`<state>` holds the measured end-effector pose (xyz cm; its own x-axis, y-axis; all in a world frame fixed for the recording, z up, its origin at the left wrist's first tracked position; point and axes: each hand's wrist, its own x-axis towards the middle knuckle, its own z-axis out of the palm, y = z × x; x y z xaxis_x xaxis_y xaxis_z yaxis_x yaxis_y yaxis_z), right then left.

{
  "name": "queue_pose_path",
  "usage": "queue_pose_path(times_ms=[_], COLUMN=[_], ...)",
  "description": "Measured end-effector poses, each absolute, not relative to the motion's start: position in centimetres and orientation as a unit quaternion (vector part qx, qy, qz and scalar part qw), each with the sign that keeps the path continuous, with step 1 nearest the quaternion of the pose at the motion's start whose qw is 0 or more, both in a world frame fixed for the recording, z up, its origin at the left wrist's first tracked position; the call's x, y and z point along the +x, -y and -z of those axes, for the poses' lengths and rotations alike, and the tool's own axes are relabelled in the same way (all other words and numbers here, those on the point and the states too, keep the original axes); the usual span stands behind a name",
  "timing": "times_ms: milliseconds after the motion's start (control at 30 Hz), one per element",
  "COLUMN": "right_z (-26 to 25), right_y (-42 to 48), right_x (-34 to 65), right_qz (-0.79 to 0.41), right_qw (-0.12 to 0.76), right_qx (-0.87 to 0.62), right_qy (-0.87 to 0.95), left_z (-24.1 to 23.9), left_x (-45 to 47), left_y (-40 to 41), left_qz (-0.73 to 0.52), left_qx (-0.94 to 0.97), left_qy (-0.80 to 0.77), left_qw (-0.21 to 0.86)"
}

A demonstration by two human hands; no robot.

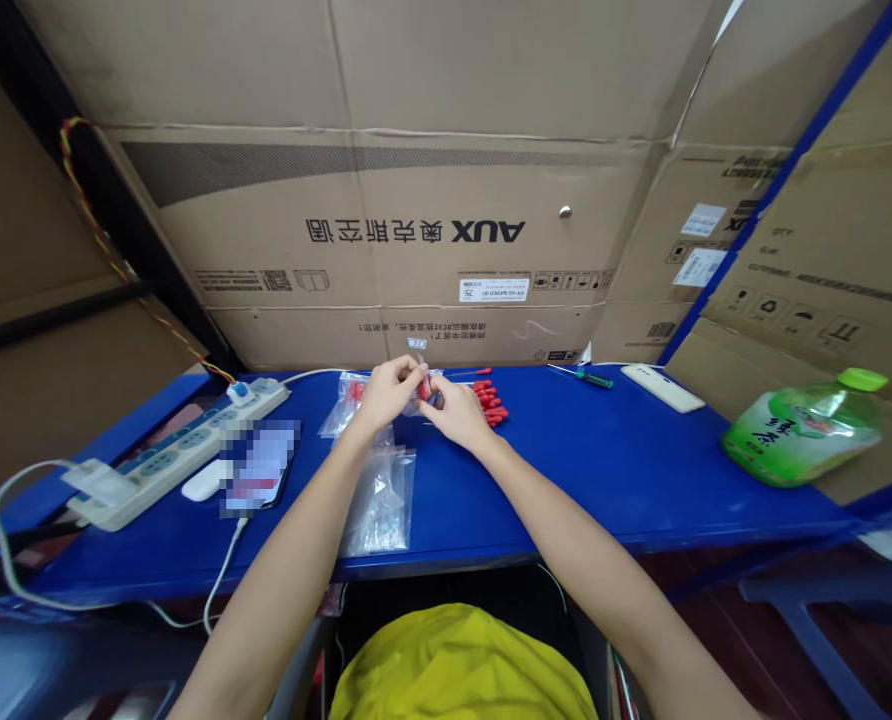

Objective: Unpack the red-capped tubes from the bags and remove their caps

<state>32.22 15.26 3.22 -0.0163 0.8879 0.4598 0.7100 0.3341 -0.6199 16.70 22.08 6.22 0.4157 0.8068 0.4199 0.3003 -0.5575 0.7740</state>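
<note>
My left hand (pixel 390 390) and my right hand (pixel 458 410) meet at the back middle of the blue table. Both are closed, fingers pinched on a small clear plastic bag (pixel 419 408) that shows something red inside. Partly hidden by my right hand lies a pile of small red-handled tools (pixel 495 412), which look like screwdrivers. Beside my left hand, a clear bag (pixel 335 412) with red pieces rests on the table. Nearer the front edge is a stack of flat clear plastic bags (pixel 380 510). My fingers cover most of the held bag.
On the left are a white power strip (pixel 183 450) with cables and a phone (pixel 262 465). A green-handled screwdriver (pixel 593 379), a white rectangular object (pixel 662 388) and a green bottle (pixel 798 430) lie to the right. A cardboard panel (pixel 416 180) stands behind the table (pixel 603 480).
</note>
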Motion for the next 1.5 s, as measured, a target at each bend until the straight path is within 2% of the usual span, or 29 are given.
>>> queue_pose_path(times_ms=[300, 767, 1067, 1333, 1500], right_z=[-3.4, -2.1, -2.1, -2.8, -2.3], right_y=[-15.1, -16.7, -16.7, -16.0, -16.4], right_x=[33.0, 32.8, 32.9, 32.8, 32.7], right_qz=[-0.169, -0.315, -0.291, -0.215, -0.217], right_qw=[0.438, 0.540, 0.537, 0.547, 0.558], right_qx=[-0.538, -0.518, -0.512, -0.486, -0.484], right_qy=[0.700, 0.583, 0.604, 0.647, 0.638], left_z=[-5.8, -4.5, -4.8, -5.2, -5.0], left_x=[16.9, 17.3, 17.4, 17.1, 17.2], left_y=[-22.2, -23.0, -22.6, -22.2, -22.4], left_qz=[-0.386, -0.378, -0.392, -0.375, -0.366], left_qx=[0.782, 0.805, 0.791, 0.824, 0.820], left_qy=[-0.313, -0.314, -0.349, -0.362, -0.365], left_qw=[0.376, 0.334, 0.315, 0.224, 0.248])
